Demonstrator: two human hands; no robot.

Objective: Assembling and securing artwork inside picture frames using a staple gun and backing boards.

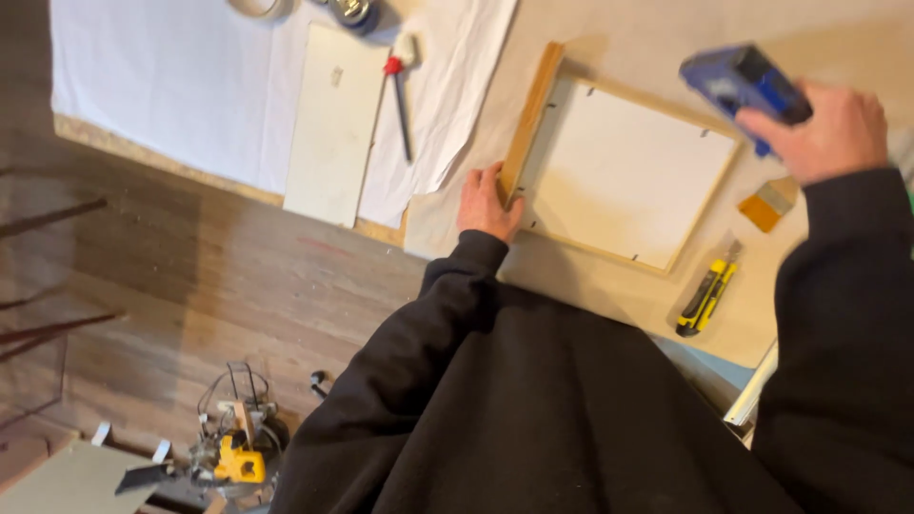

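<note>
Wooden picture frame lay face down on a paper-covered table, pale backing board showing inside it. Left hand rested on the frame's near-left rail, fingers curled over the edge, pressing rather than pinching. Right hand was raised above the frame's right corner, fist wrapped tight around a blue stapler-like tool. Just right of the frame lay a small brush; below that corner, a yellow utility knife. Well left of the frame: a pale board and a red-collared, dark-handled tool on white sheeting.
</note>
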